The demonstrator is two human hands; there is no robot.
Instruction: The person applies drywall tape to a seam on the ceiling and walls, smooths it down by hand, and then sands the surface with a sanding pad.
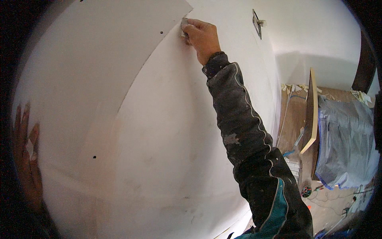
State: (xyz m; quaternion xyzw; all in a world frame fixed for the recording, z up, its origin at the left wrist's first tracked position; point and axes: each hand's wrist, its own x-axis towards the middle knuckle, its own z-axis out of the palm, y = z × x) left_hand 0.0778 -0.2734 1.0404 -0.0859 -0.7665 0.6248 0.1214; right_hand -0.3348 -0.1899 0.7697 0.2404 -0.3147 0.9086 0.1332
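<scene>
My right hand [201,35] is closed at the top of the wall, pinching a small pale grey piece [184,25] between thumb and fingers; its exact kind cannot be made out. The piece touches the wall at the edge of a greyish board [131,44], near that board's upper right corner. At the far left my left hand [28,155] lies flat, fingers stretched, against the board. A white strip [30,148] is wrapped round one of its fingers. Dark screw heads, one upper [161,32] and one lower [94,157], dot the surface.
A rectangular opening with a metal rim [257,24] sits in the wall right of my hand. Farther right, a tilted wooden board [312,115] stands beside a plastic-covered object [346,145]. Cables [330,199] and pale scraps [296,87] lie on the floor.
</scene>
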